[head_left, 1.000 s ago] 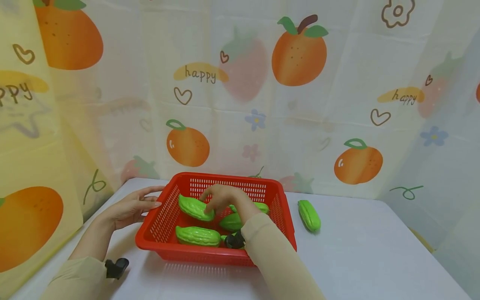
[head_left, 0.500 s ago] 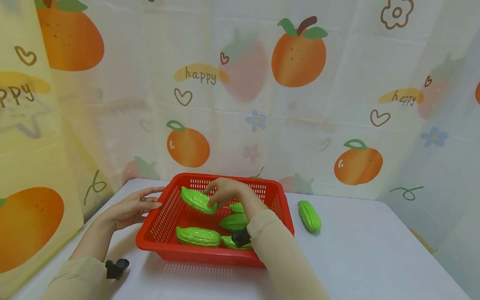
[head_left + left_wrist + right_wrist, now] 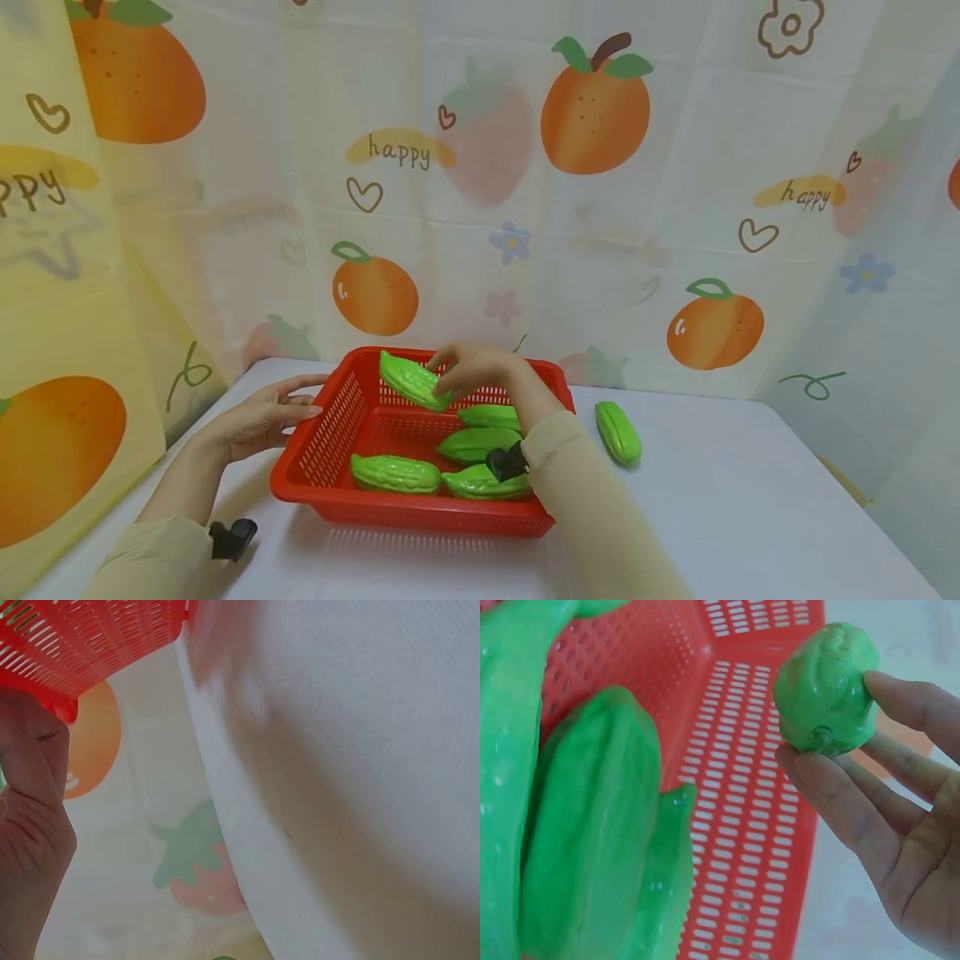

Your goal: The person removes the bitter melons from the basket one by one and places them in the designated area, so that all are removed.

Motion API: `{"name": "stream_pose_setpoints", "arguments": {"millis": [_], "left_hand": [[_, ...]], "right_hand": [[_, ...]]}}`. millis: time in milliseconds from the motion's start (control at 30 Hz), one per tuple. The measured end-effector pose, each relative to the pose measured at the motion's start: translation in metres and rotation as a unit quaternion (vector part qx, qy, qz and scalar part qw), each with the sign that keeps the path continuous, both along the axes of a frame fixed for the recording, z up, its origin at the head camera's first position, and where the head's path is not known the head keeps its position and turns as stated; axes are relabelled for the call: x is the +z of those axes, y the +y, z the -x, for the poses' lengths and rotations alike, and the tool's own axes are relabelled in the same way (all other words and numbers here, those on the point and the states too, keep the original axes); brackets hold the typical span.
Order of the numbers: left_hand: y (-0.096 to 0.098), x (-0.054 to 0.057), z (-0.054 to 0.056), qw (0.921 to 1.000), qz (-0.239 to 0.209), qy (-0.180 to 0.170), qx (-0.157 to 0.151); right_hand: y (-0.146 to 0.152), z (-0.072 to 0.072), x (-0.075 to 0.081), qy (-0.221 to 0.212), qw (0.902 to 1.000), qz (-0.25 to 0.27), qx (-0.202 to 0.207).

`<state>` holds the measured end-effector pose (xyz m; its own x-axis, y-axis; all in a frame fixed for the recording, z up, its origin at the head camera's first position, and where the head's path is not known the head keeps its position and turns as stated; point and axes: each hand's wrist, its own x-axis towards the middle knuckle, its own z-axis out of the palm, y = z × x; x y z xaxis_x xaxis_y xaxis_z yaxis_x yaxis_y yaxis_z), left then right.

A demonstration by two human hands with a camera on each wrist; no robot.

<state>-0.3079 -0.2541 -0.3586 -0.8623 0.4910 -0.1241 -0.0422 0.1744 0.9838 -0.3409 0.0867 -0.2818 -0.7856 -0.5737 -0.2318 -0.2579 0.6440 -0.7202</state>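
My right hand [image 3: 480, 371] pinches a bright green bitter gourd [image 3: 412, 381] between thumb and fingers, raised over the back of the red plastic basket [image 3: 322, 446]. The right wrist view shows this gourd [image 3: 825, 690] end-on, its stem stub facing the camera and the fingertips around its side. My left hand [image 3: 258, 417] holds the basket's left rim, fingers against the rim and thumb by its top edge. Inside the basket lie several more gourds: one front left [image 3: 395, 473], one front right [image 3: 486, 482], and others [image 3: 480, 446] toward the right side.
Another green gourd [image 3: 618, 433] lies on the white table [image 3: 720, 500], right of the basket. Behind the table hangs a fruit-print curtain [image 3: 600, 250]. The basket's perforated walls rise around the gourds inside. A black wrist camera [image 3: 232, 539] sits at my left cuff.
My right hand has lifted the gourd from the basket's floor, up and slightly right toward the back rim. The left hand stays at the rim, and the basket has not visibly moved.
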Motion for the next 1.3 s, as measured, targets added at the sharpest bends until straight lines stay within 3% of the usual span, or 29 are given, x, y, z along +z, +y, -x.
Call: {"name": "stream_pose_setpoints", "arguments": {"millis": [533,933,1300], "left_hand": [[0.002,0.001,-0.001,0.9999,-0.013,-0.002,-0.006],[0.0,0.001,-0.001,0.9999,-0.013,-0.004,-0.005],[0.001,0.002,-0.003,1.0,-0.002,-0.001,0.0]], "right_hand": [[0.031,0.004,0.016,0.024,0.9992,0.025,-0.021],[0.057,-0.002,0.029,0.037,0.9971,0.044,-0.051],[0.095,-0.003,0.038,0.068,0.995,0.031,-0.067]]}}
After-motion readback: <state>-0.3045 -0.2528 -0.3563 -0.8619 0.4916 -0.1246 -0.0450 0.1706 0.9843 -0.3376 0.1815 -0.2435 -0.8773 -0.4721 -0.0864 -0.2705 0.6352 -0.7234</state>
